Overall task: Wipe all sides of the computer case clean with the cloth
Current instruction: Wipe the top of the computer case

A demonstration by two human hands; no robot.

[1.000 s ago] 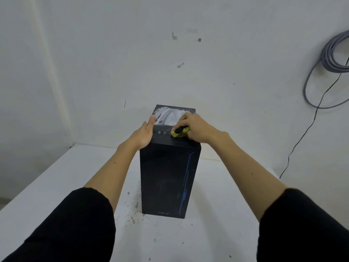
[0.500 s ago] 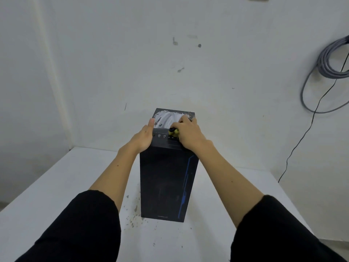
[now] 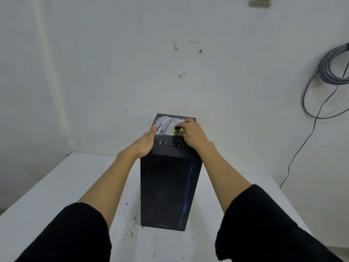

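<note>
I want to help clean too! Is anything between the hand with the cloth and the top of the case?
Nothing visible. The right hand presses the cloth straight onto the computer case top.

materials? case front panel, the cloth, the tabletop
Computer case front: black, smooth, semi-gloss, likely plastic or coated metal; faint sheen, blue accent strip.
Cloth: yellow, soft, bunched in the right hand; probably microfibre, weave too small to tell.
Table: white, matte, likely laminate or painted board; speckled with dirt.
</note>
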